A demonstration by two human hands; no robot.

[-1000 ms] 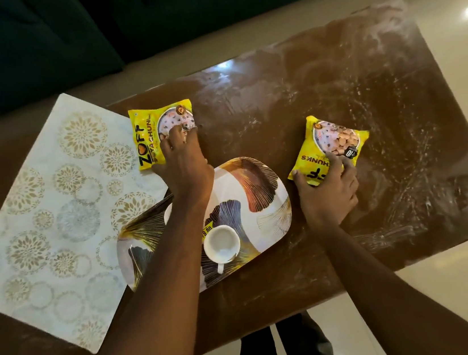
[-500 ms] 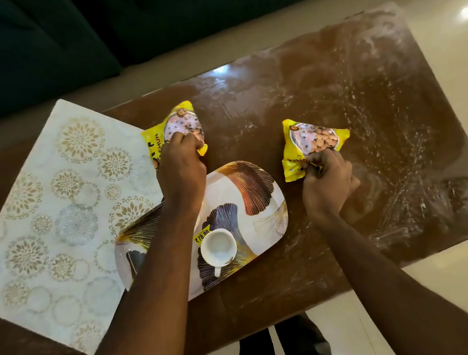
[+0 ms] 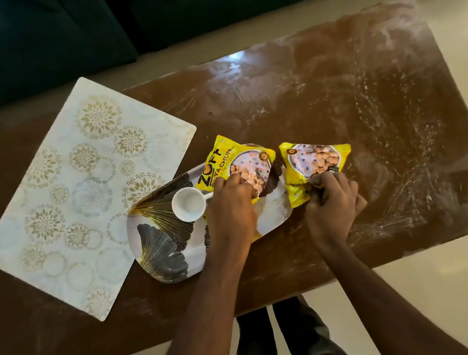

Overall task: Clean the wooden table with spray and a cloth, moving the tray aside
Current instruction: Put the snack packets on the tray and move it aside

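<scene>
An oval tray [image 3: 158,246] with a leaf pattern lies on the brown wooden table [image 3: 335,98]; a small white cup [image 3: 188,204] stands on it. My left hand [image 3: 229,210] grips a yellow snack packet [image 3: 240,167] over the tray's right part. My right hand [image 3: 333,209] pinches the lower edge of a second yellow packet [image 3: 314,163] just right of the tray's end. The table's right half shows white smeary streaks. No spray bottle or cloth is in view.
A pale placemat [image 3: 80,191] with gold flower circles lies at the table's left, partly under the tray. A dark sofa [image 3: 58,30] stands behind the table. Light tiled floor [image 3: 463,281] surrounds it, and my legs [image 3: 278,344] are at the near edge.
Both hands have carried their packets inward: the left packet came from the far side of the tray onto it, the right packet moved left to the tray's end. The view shifted, so the tray sits further left.
</scene>
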